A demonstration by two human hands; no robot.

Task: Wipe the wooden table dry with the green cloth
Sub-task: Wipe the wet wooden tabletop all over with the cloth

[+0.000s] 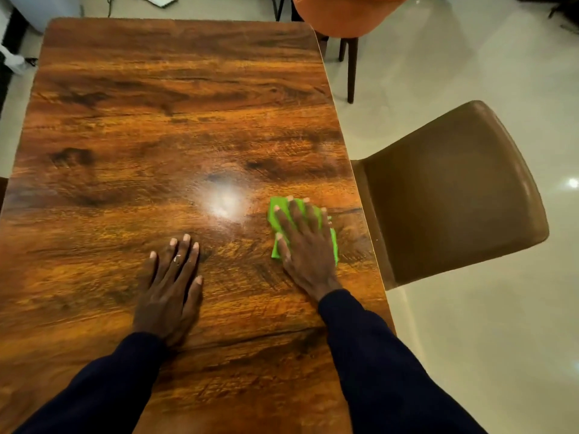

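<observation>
The wooden table (156, 120) fills most of the head view, glossy brown with a bright light glare near its middle. My right hand (305, 242) lies flat with fingers spread on the folded green cloth (275, 211), pressing it onto the table close to the right edge. Green shows past the fingertips and on both sides of the palm. My left hand (172, 289) rests flat on the bare wood to the left of the cloth, fingers together, holding nothing. Both arms wear dark sleeves.
A brown chair (454, 195) stands against the table's right edge, right beside the cloth. An orange chair (341, 14) sits at the far right corner. Pale tiled floor (470, 339) lies to the right. White items and cables lie beyond the far edge.
</observation>
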